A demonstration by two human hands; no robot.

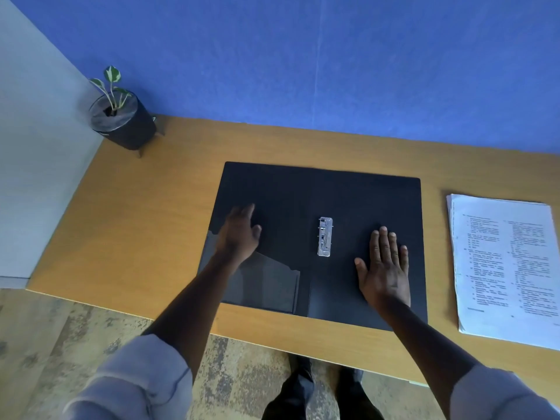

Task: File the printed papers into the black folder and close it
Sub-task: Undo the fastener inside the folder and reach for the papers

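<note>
The black folder (318,195) lies open flat on the wooden desk (151,213). A metal clip mechanism (325,236) sits on its right half near the spine, and a pocket (266,283) fills the lower left flap. My left hand (239,233) rests on the left flap with fingers loosely spread, holding nothing. Flat on the right flap, palm down, lies my right hand (385,268) with fingers apart. The stack of printed papers (506,268) lies on the desk to the right of the folder, untouched.
A small potted plant (121,116) in a black pot stands at the desk's back left corner. A blue partition (333,62) runs behind the desk. The desk's front edge lies just below the folder, with patterned floor and my shoes beneath.
</note>
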